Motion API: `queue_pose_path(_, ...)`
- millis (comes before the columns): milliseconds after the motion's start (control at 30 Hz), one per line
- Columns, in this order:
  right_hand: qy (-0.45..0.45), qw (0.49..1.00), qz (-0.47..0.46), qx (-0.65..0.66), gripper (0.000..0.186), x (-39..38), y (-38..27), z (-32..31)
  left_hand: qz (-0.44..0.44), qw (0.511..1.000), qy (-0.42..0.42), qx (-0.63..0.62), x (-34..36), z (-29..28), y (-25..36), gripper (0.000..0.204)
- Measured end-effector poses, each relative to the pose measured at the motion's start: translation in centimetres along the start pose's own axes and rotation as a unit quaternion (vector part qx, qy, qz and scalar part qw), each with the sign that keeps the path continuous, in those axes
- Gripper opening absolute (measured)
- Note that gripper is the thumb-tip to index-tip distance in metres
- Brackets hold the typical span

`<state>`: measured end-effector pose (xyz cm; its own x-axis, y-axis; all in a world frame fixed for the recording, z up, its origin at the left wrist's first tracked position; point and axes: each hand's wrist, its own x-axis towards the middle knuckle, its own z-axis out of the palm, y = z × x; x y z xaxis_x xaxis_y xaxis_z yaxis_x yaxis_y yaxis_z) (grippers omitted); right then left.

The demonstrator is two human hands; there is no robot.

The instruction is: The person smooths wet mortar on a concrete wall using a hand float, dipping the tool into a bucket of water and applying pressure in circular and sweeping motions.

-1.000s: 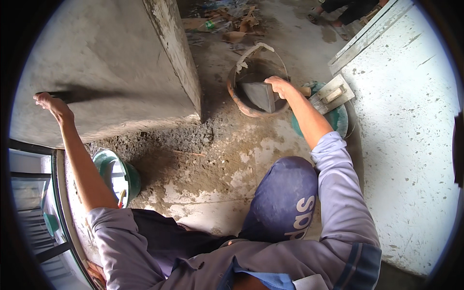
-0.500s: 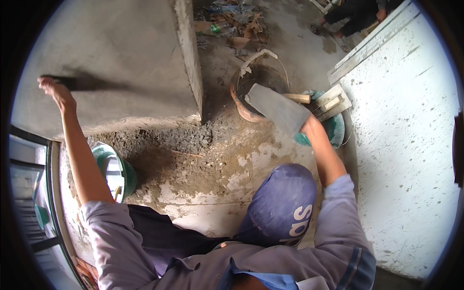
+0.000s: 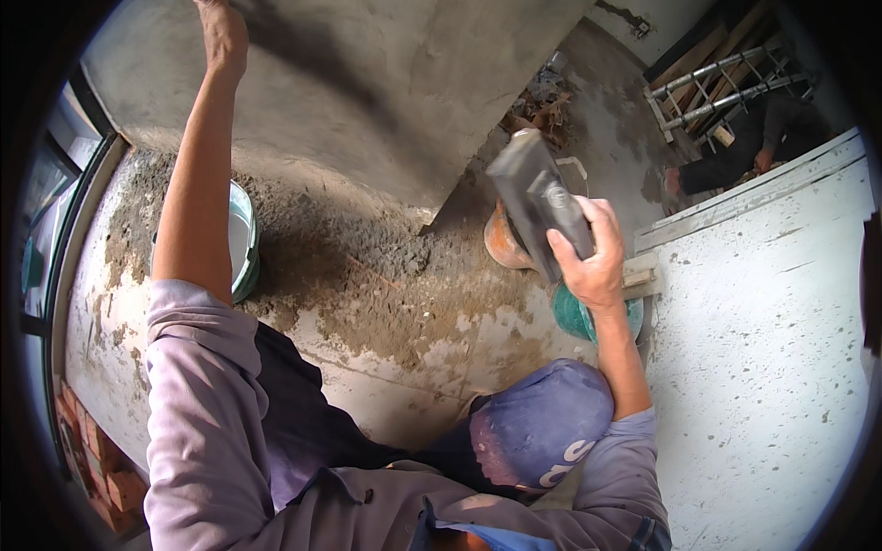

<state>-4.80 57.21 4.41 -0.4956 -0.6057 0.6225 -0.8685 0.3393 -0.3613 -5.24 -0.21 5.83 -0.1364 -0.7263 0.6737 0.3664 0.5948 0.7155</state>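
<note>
My right hand (image 3: 593, 262) is wrapped round the handle of a grey plastering float (image 3: 528, 179), raised and tilted, with its handle side in view. Behind the float stands an orange-brown bucket (image 3: 510, 241), partly covered by it. Under my right wrist is a green bucket (image 3: 571, 312), with a pale wooden-handled tool (image 3: 640, 275) across its top. My left hand (image 3: 223, 41) reaches up in front of the grey plastered wall (image 3: 386, 119). The upper picture edge cuts off its fingers, so I cannot tell how they are held.
Another green bucket (image 3: 246, 243) stands beside my left forearm. Wet mortar (image 3: 367, 248) lies along the wall's foot. A speckled white panel (image 3: 753, 340) rises on the right. Beyond it are a person (image 3: 753, 151) and a metal ladder-like frame (image 3: 726, 96). Bricks (image 3: 101, 459) lie at lower left.
The float has turned from its flat face to its handle side and tilted upright. My left hand has moved up and right along the wall. The view has shifted and rotated.
</note>
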Motion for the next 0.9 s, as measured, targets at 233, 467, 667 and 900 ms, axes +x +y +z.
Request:
queue_pose_path(233, 0.007, 0.915, -0.227, -0.334, 0.064, 2.3, 0.1, 2.3, -0.009, 1.000, -0.025, -0.013, -0.5, -0.7, 2.2, 0.067)
queue_pose_path(467, 0.005, 0.902, -0.211, -0.376, 0.063, 3.7, 0.1, 2.5, -0.005, 0.999, -0.037, -0.020, -0.6, -0.4, 2.9, 0.069)
queue_pose_path(667, -0.078, 0.906, -0.248, -0.333, 0.058, 2.2, -0.1, 4.5, -0.003, 0.999, -0.039, -0.030, -0.6, -0.2, 3.0, 0.070)
queue_pose_path(900, 0.009, 0.889, -0.237, -0.391, 0.050, 4.7, -0.3, 1.9, 0.002, 0.998, -0.044, -0.033, -1.1, 0.6, 3.6, 0.073)
